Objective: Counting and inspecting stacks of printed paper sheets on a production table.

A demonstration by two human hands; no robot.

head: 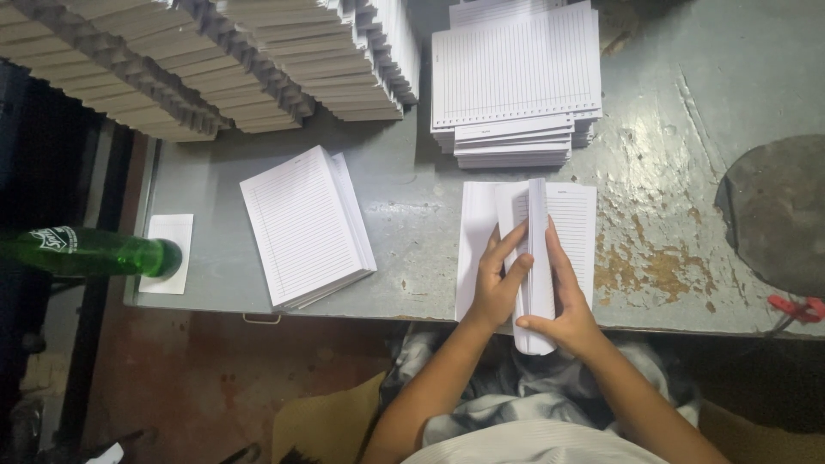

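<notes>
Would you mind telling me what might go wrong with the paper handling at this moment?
The sheaf of lined sheets stands on edge between the left hand and right hand, overhanging the table edge, so sheets may slip floorward. The green bottle lies over the table's corner on a white slip; a nudge might roll it off.

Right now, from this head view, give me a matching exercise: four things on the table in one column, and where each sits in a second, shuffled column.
Things
1. green glass bottle
2. upright sheaf of lined pages
3. tall pile of punched lined sheets
4. angled stack of lined sheets

Places
A. far side of the table, above the hands
B. between the left hand and right hand
C. left edge, on a white slip
D. left of the hands, lying alone

Pairs: 1-C, 2-B, 3-A, 4-D
</notes>
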